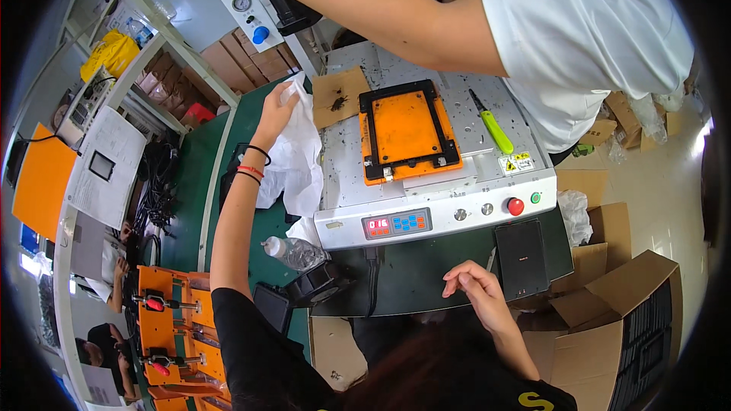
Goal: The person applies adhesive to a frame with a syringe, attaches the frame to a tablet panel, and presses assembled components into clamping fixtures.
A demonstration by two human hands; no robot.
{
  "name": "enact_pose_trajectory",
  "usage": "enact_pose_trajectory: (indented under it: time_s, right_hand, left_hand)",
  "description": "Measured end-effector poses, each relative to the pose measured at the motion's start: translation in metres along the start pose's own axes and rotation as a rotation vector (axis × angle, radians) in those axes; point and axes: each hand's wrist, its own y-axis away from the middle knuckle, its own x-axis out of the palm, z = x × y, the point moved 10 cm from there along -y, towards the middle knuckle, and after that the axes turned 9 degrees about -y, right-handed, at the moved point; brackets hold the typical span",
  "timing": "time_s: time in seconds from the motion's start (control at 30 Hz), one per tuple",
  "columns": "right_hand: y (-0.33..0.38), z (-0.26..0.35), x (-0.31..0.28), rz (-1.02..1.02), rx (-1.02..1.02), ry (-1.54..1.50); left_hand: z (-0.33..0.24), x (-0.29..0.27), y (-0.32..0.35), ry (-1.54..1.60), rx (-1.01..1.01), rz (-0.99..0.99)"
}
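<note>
Green worktop [255,116] — clear plastic bottle [295,253] beside grey metal machine [340,156], yellow warning label [515,164] aboard; left fingers [285,97] clamp crumpled white sheet [304,164] — right fingers [461,269] loosely apart.

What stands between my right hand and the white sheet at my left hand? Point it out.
The near-left corner of the machine, with its lit display, lies across the straight line from the right hand to the white sheet.

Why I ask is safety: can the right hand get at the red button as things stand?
Probably yes: the right hand looks empty, nothing tall seems to stand between it and the red button, and the co-worker's arm passes farther back.
</note>
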Motion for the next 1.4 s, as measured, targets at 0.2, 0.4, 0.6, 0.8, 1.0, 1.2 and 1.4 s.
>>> enact_pose_trajectory:
  time_s: [0.2, 0.4, 0.6, 0.8, 1.0, 1.2, 1.4]
  right_hand:
    - [0.001, -0.004, -0.002, -0.013, 0.024, 0.008]
    - [0.001, -0.007, -0.007, -0.048, 0.029, 0.004]
    - [0.002, -0.011, -0.008, -0.057, 0.042, -0.003]
    - [0.002, -0.017, -0.009, -0.076, 0.058, -0.005]
    - [0.005, -0.02, -0.014, -0.11, 0.045, 0.014]
    - [0.004, -0.027, -0.014, -0.102, 0.066, -0.008]
    - [0.005, -0.028, -0.018, -0.12, 0.07, 0.005]
  left_hand:
    - [0.019, 0.015, -0.009, 0.267, -0.226, 0.095]
    - [0.034, 0.027, -0.015, 0.533, -0.27, 0.062]
    - [0.029, 0.038, -0.026, 0.709, -0.283, 0.111]
    - [0.005, 0.051, -0.03, 0.93, -0.354, 0.159]
    - [-0.021, 0.056, -0.023, 0.964, -0.398, 0.212]
    - [-0.013, 0.053, -0.026, 1.003, -0.355, 0.225]
    - [-0.018, 0.059, -0.028, 1.02, -0.359, 0.273]
